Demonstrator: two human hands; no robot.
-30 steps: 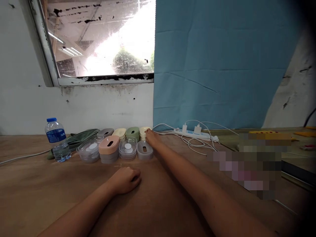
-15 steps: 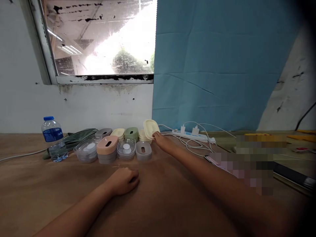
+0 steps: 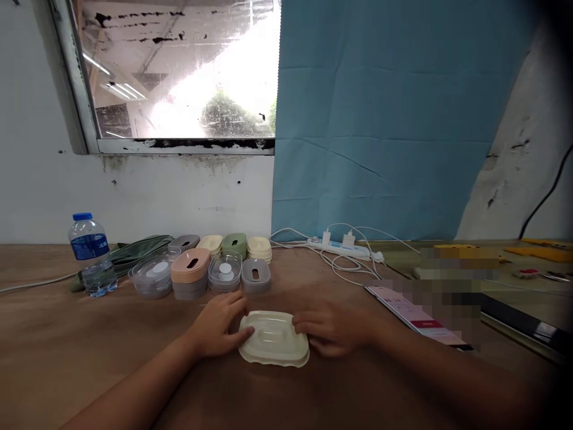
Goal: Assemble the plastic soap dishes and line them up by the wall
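A cream plastic lid (image 3: pixel 275 341) with rounded corners and a raised oval in its middle is between my hands, low over the brown table in front of me. My left hand (image 3: pixel 219 325) grips its left edge, thumb on top and fingers behind. At the right edge, my right hand (image 3: pixel 333 328) pinches the rim, slightly blurred. Beyond the hands stand a stack of cream lids (image 3: pixel 259 249), a grey slotted lid stack (image 3: pixel 256 276), clear containers (image 3: pixel 225 272) and a peach slotted lid (image 3: pixel 191 266) on grey ones.
Behind these are a green slotted lid stack (image 3: pixel 235 243) and a dark green pouch (image 3: pixel 143 254). A water bottle (image 3: pixel 93 257) stands at the left. A white power strip (image 3: pixel 342 248) with cables lies at the back; a phone (image 3: pixel 416 313) is at the right.
My right hand has brought the cream lid from the back stack toward me, turning it flatter. My left hand has opened from a loose fist and taken the lid's left edge.
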